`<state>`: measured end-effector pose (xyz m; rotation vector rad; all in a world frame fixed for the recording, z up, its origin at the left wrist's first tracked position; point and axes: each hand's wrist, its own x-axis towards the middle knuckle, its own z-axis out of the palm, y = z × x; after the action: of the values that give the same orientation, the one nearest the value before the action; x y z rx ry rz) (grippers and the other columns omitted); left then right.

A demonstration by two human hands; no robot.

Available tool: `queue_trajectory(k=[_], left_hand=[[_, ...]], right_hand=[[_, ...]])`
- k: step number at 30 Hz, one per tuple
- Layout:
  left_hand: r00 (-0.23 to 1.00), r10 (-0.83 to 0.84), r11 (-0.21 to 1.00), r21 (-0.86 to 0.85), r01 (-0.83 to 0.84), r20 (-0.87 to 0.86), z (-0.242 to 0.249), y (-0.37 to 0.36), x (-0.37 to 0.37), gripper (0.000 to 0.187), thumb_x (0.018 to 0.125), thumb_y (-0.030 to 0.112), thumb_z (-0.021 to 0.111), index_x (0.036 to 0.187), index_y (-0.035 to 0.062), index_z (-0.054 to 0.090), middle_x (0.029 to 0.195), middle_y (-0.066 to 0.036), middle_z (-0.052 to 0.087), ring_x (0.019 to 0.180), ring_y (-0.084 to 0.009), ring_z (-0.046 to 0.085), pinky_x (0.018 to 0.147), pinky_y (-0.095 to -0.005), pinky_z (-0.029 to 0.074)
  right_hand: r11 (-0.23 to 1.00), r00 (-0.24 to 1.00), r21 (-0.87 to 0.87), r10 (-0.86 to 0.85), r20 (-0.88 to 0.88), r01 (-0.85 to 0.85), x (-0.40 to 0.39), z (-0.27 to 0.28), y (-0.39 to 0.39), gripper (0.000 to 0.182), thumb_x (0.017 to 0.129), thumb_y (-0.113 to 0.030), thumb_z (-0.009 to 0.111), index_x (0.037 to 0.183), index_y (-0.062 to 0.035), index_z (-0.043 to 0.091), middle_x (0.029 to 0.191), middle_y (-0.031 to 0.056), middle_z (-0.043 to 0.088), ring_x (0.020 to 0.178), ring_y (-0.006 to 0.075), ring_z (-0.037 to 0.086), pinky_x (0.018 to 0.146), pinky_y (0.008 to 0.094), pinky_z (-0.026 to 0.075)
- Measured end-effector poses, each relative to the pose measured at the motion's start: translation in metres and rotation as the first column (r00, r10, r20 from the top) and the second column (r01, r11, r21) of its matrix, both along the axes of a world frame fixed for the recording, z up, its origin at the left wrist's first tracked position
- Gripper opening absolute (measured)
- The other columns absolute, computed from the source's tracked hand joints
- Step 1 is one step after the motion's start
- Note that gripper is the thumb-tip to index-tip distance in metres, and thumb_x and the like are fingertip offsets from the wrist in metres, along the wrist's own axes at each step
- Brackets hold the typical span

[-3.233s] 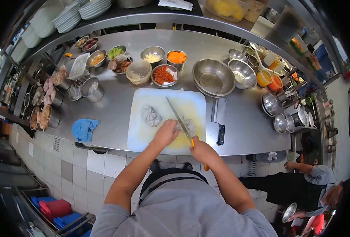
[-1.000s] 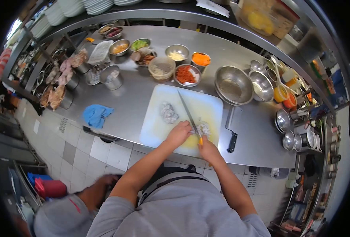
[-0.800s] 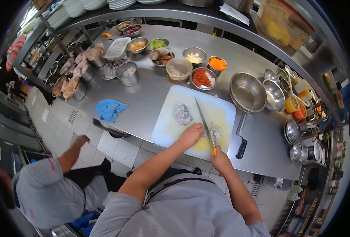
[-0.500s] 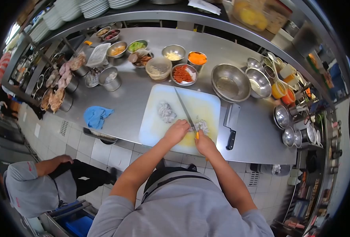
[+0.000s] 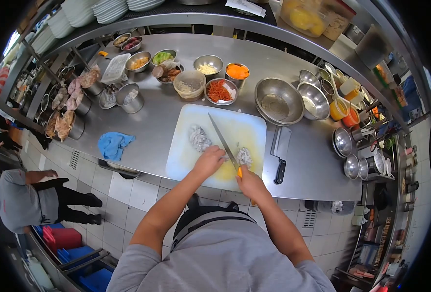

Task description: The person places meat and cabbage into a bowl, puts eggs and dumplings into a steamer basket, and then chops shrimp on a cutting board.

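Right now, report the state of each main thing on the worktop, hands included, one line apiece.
Left hand: fingers curled near the blade, grip unclear.
Right hand: closed around the knife's handle.
Long yellow-handled steel knife: held, blade over the board.
White rectangular cutting board: flat, bearing pale food.
Black-handled steel cleaver: lying flat, unheld.
Blue cloth: crumpled.
Large round steel bowl: upright, uncovered.

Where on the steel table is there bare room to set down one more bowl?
The steel table is bare between the blue cloth and the cutting board, and between the cleaver and the right-hand bowls. Crowded: behind the board, with food bowls, and around the knife.
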<state>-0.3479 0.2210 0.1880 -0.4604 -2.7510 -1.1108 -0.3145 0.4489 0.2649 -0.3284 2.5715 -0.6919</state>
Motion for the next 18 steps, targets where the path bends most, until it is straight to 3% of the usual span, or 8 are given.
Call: queue_trajectory(k=[6,8,14,18], left_hand=[[1.000,0.012,0.998,-0.066,-0.010,0.027,0.007,0.004,-0.005,0.015,0.090,0.014,0.074,0.101,0.0051,0.069,0.100,-0.016,0.063,0.102,-0.0390,0.064,0.088,-0.0487,0.054],[0.999,0.015,0.998,-0.065,-0.013,0.038,0.004,0.004,-0.009,0.014,0.090,0.014,0.073,0.100,0.0053,0.068,0.100,-0.015,0.064,0.101,-0.0396,0.065,0.088,-0.0496,0.055],[0.999,-0.008,0.998,-0.063,0.011,0.037,0.001,0.004,-0.010,0.014,0.091,0.016,0.073,0.098,0.0048,0.067,0.101,-0.016,0.064,0.101,-0.0398,0.065,0.088,-0.0501,0.055],[0.999,-0.031,0.997,-0.064,0.033,0.035,0.000,0.002,-0.010,0.018,0.091,0.017,0.075,0.097,0.0023,0.066,0.102,-0.017,0.064,0.102,-0.0395,0.065,0.089,-0.0494,0.055]], right_hand=[[0.985,0.992,0.157,0.056,0.109,-0.073,-0.002,0.034,-0.007,0.040,0.103,-0.025,0.058,0.132,0.0016,0.046,0.105,0.0326,0.072,0.100,0.0506,0.070,0.089,0.0581,0.054],[0.985,0.990,0.169,0.022,0.142,-0.047,0.008,0.034,-0.006,0.033,0.104,-0.023,0.052,0.126,0.0009,0.049,0.111,0.0326,0.072,0.105,0.0506,0.070,0.093,0.0590,0.053],[0.999,1.000,0.047,-0.013,0.027,0.011,-0.001,-0.023,-0.022,0.038,0.104,-0.024,0.057,0.130,0.0011,0.046,0.104,0.0342,0.072,0.100,0.0511,0.070,0.089,0.0592,0.054],[0.998,1.000,0.055,-0.014,0.005,0.014,-0.023,-0.039,-0.031,0.039,0.104,-0.024,0.057,0.131,0.0004,0.045,0.104,0.0338,0.072,0.099,0.0515,0.070,0.088,0.0595,0.054]])
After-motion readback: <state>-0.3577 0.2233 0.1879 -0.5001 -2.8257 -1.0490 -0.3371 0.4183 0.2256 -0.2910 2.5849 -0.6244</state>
